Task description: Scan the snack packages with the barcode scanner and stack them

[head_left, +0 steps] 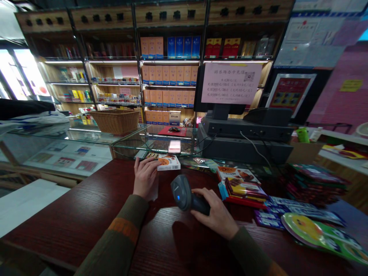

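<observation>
Far left, the wicker basket sits on the glass display case, well away from you; nearer in, your left hand lies palm down on the dark wooden counter, forearm running straight out from the lower edge, wrist flat; the hand is half open, fingers loosely stretched, their tips against the left end of the white-and-orange box, not wrapped around it; that box lies flat at the counter's far edge, just in front of the glass. Next across, the grey barcode scanner, its head tilted up and leftward with a small blue light glowing on it, close to the box but not touching it; your right hand is closed firmly round the scanner's handle, knuckles up, forearm coming in from the lower right. Just beyond that hand, a pile of snack packets lies on the counter; behind them stands the till with a pink notice on its screen; far right, a stack of dark wrappers and a round green disc.
</observation>
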Demonstrator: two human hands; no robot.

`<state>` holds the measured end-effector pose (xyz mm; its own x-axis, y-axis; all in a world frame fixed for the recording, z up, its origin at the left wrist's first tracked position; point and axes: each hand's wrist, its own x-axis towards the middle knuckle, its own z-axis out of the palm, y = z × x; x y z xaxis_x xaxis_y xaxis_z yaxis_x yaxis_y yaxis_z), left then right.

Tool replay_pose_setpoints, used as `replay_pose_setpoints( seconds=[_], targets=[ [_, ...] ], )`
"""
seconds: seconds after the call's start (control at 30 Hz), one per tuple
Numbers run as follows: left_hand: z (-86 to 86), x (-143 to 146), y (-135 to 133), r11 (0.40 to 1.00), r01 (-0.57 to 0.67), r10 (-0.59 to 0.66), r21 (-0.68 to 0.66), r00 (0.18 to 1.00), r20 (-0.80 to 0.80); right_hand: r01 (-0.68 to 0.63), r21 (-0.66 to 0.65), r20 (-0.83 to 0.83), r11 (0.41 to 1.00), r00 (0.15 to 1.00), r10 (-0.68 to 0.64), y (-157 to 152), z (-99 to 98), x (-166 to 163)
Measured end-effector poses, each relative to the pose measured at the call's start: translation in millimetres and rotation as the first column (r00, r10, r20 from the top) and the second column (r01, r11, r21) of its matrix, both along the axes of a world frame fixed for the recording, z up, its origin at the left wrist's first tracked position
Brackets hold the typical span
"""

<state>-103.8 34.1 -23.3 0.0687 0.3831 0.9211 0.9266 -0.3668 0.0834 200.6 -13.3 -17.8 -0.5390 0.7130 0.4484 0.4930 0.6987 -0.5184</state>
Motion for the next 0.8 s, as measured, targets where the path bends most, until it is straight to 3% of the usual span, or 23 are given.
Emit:
replay_pose_setpoints(
  seconds=[0.47, 0.8],
  targets=[
    [-0.2, 1.1, -0.9, 1.000, 0.005, -0.004, -0.018, 1.000, 0.015, -0.010, -0.022, 0.001, 1.000, 1.000, 0.010, 0.7, 0.7, 1.4],
    [1.8, 2.0, -2.2, 1.000, 0.006, -0.005, -0.022, 0.999, 0.041, -0.081, -0.042, 0.138, 0.996, 0.987, 0.086, 0.8, -7.2, -4.8]
  ],
)
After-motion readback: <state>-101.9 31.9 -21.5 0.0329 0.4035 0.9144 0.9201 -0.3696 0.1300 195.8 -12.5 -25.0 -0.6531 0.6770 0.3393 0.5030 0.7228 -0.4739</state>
